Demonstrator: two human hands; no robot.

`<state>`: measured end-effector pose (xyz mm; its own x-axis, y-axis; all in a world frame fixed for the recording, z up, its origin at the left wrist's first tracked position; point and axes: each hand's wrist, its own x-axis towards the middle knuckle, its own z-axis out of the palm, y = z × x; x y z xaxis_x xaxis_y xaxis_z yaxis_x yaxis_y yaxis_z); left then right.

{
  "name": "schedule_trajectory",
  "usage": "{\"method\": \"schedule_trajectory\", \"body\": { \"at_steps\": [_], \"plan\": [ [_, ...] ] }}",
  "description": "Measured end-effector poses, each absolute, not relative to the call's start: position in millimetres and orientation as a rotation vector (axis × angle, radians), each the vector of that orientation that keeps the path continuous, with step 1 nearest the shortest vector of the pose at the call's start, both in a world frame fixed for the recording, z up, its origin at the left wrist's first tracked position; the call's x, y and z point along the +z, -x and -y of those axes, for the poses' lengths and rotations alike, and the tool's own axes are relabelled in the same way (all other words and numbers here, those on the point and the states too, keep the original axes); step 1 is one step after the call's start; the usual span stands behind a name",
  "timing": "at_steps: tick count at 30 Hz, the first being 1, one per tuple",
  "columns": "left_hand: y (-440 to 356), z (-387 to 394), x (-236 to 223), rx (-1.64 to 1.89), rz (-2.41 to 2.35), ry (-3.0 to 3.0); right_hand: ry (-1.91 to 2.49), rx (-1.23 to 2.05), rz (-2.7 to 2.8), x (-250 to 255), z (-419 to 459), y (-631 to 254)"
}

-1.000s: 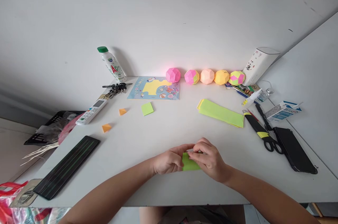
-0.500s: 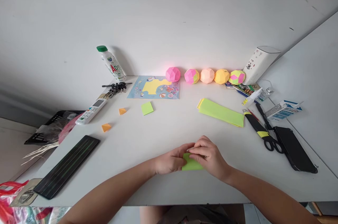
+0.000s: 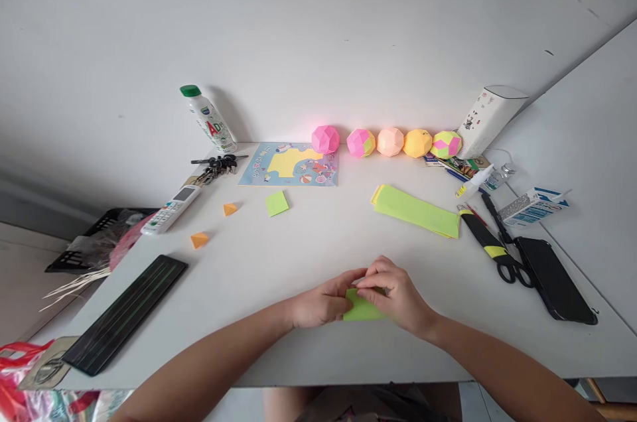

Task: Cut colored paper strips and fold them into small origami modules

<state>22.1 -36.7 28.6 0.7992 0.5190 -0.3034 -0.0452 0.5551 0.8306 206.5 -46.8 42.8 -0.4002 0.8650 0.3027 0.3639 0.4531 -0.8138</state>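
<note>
Near the front of the white table, my left hand (image 3: 326, 302) and my right hand (image 3: 395, 292) meet over a piece of green paper (image 3: 362, 309). The left fingers are closed on its left side, thumb on top. My right fingers pinch its upper right part and hide that side. A small green paper square (image 3: 277, 204) lies farther off to the left. Two small folded orange paper pieces, one nearer the middle (image 3: 229, 210) and one farther left (image 3: 199, 240), rest beside it. A stack of green and yellow paper strips (image 3: 417, 211) is to the right.
Several faceted paper balls (image 3: 391, 141) line the wall, one over a blue printed card (image 3: 253, 173). At left are a bottle (image 3: 212, 123), keys (image 3: 221, 165), a remote (image 3: 172, 210) and a black strip (image 3: 127, 312). Scissors (image 3: 512, 273) and a phone (image 3: 557, 281) lie at right.
Hardly anything differs. My right hand has shifted very slightly over the green paper, and a little more of the paper shows beneath its fingers.
</note>
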Motion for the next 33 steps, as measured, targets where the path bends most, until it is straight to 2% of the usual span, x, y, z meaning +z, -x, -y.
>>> {"method": "schedule_trajectory", "body": {
  "at_steps": [20, 33],
  "plan": [
    [-23, 39, 29, 0.413, -0.565, -0.923, 1.030, 0.852, 1.939, 44, 47, -205],
    [-27, 43, 24, 0.625, -0.840, -1.416, 1.144, 0.906, 1.878, 46, 44, -212]
  ]
}}
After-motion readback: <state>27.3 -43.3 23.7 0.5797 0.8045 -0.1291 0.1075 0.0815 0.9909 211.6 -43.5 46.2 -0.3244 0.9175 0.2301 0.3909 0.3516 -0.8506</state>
